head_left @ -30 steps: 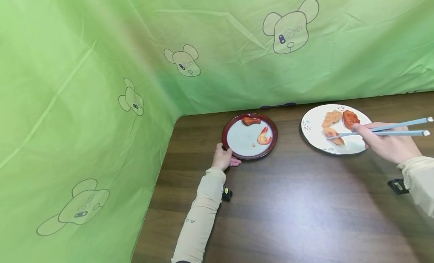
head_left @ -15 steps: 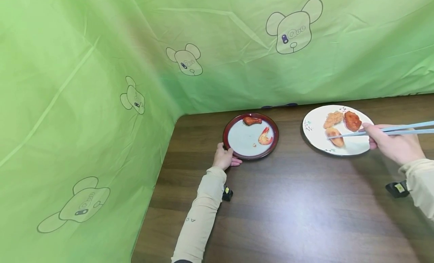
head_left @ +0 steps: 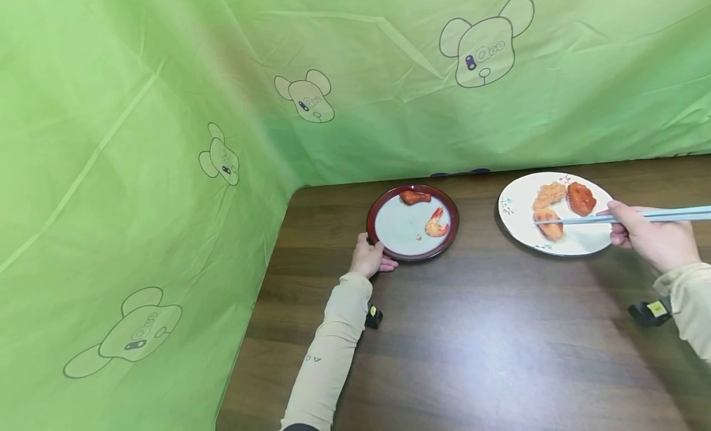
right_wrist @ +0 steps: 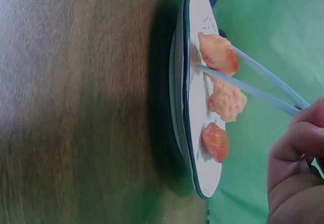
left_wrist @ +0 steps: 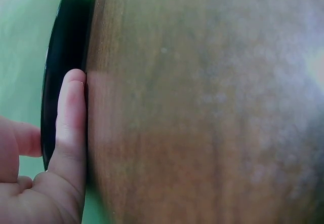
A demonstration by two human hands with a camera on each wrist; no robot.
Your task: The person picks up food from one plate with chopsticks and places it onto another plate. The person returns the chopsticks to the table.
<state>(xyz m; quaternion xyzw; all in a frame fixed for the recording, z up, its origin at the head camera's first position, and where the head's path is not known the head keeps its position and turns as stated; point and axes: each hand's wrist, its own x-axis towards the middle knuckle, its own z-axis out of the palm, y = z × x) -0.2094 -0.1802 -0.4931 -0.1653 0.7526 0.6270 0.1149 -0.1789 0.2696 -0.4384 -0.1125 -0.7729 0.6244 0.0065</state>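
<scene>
My right hand grips a pair of pale blue chopsticks. Their tips are at a golden-brown piece of food on the white plate. In the right wrist view, one stick passes in front of this piece and the other behind it. The piece sits at the plate. My left hand holds the near left rim of a red-brown-rimmed plate, thumb at the rim. One finger lies along its dark outer side in the left wrist view.
A drumstick, a shrimp and a small crumb lie on the red-brown-rimmed plate. The white plate also bears a crumbly fried piece and a reddish glazed piece. Green cloth closes the table's back and left.
My right hand has shifted slightly right, and the chopsticks have drawn closer together at the golden-brown piece. The left hand stays at its plate. The view has drifted a little.
</scene>
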